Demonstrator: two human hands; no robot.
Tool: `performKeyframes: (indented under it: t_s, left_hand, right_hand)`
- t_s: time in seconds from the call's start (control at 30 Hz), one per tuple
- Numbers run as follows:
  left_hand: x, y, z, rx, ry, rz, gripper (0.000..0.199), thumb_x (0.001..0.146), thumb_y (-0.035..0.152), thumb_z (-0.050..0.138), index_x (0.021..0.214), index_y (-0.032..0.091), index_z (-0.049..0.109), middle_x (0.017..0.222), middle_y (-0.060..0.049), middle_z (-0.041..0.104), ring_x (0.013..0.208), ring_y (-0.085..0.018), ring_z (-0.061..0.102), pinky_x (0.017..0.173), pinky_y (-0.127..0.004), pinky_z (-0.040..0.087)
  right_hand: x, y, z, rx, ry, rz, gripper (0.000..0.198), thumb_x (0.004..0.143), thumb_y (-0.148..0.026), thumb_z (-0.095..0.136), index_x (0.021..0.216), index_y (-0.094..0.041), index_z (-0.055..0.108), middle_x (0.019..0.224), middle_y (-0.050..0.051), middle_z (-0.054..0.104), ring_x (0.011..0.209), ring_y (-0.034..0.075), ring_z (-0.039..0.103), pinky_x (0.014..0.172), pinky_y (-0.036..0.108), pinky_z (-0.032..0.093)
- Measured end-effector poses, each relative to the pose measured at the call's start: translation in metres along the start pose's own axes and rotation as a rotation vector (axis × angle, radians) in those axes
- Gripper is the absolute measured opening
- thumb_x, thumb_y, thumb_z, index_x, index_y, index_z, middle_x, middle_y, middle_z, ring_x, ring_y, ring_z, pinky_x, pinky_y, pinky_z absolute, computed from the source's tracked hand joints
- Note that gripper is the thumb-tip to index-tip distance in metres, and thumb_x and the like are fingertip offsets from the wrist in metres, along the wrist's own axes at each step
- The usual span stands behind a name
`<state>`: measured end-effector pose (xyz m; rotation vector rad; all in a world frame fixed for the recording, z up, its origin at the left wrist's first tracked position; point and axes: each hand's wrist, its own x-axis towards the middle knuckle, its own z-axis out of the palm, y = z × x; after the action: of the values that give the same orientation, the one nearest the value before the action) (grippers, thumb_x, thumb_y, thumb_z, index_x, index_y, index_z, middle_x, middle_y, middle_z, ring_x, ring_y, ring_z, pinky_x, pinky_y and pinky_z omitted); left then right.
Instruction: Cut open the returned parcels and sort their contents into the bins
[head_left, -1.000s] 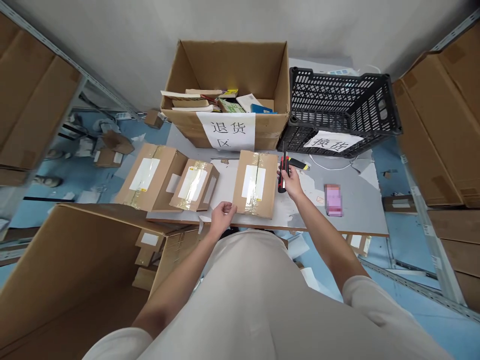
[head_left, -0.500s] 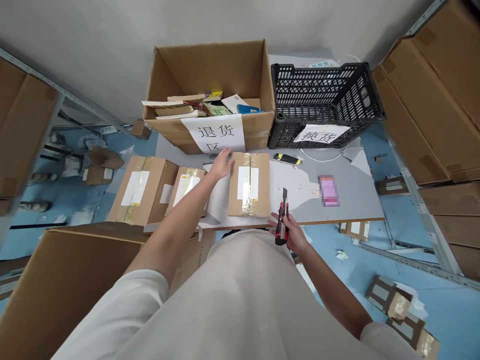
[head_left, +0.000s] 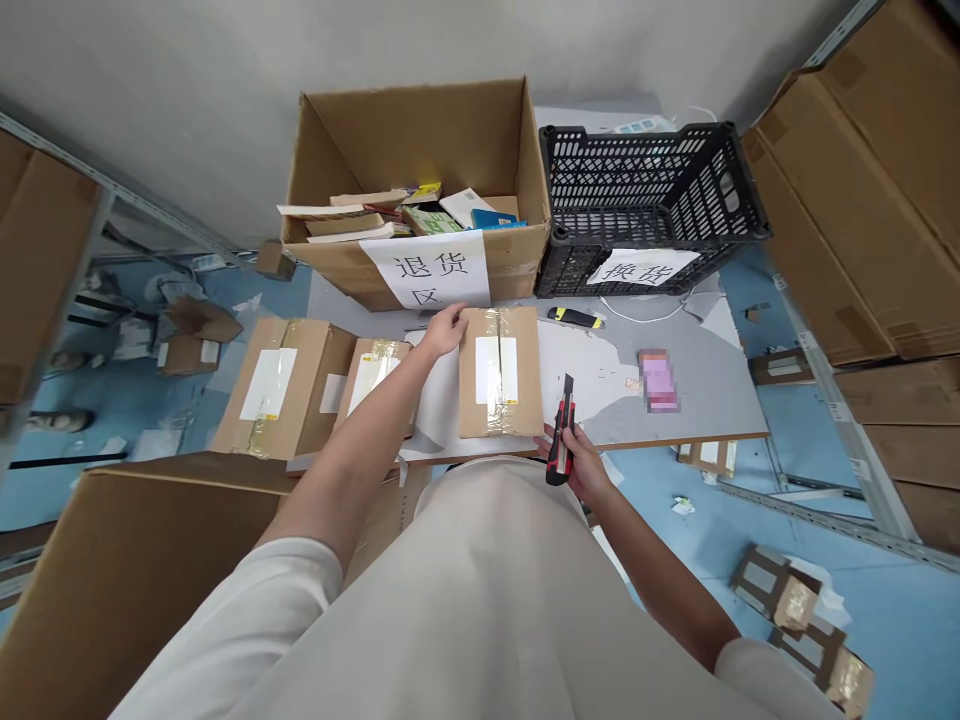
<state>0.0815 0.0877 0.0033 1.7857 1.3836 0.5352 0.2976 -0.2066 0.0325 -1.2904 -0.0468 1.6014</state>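
Observation:
A taped cardboard box point(head_left: 466, 400) with a white label lies on the table in front of me. My left hand point(head_left: 446, 330) grips it at its far left corner, fingers curled against the edge. In my right hand point(head_left: 583, 462), beside the box's near right corner, is a red and black utility knife point(head_left: 561, 445); its blade is out and points away from me. Beyond the box, a yellow and black utility knife point(head_left: 576, 317) rests on the table. Two more taped boxes, a small one point(head_left: 364, 378) and a larger one point(head_left: 244, 432), stand to the left.
At the back, a large open carton point(head_left: 517, 262) holds several books, next to a black plastic crate point(head_left: 652, 240) with a paper sign. A blurred pink item point(head_left: 658, 382) lies on the table point(head_left: 697, 400) at right. An open carton point(head_left: 150, 560) stands near left; shelving flanks both sides.
My left hand's fingers have closed on the box corner, and the box has shifted very slightly towards me. The right hand with the utility knife has moved a little left and up.

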Motion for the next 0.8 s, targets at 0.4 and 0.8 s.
performKeyframes:
  t_s: [0.4, 0.8]
  left_hand:
    - [-0.009, -0.007, -0.001, -0.045, 0.09, -0.066, 0.046, 0.082, 0.023, 0.052, 0.126, 0.011, 0.057, 0.12, -0.013, 0.065, 0.104, -0.022, 0.063, 0.098, -0.036, 0.045]
    - [-0.176, 0.003, 0.008, -0.039, 0.305, -0.344, 0.033, 0.081, 0.043, 0.055, 0.093, 0.014, 0.063, 0.089, -0.01, 0.07, 0.081, -0.021, 0.066, 0.077, -0.034, 0.052]
  right_hand:
    - [0.008, -0.016, 0.001, -0.033, 0.016, -0.016, 0.035, 0.078, -0.042, 0.07, 0.107, -0.03, 0.056, 0.113, 0.003, 0.069, 0.095, 0.023, 0.07, 0.091, 0.046, 0.055]
    - [0.107, -0.106, 0.01, -0.192, 0.011, -0.355, 0.034, 0.074, -0.041, 0.071, 0.101, -0.027, 0.055, 0.096, -0.001, 0.07, 0.082, 0.014, 0.07, 0.08, 0.033, 0.058]
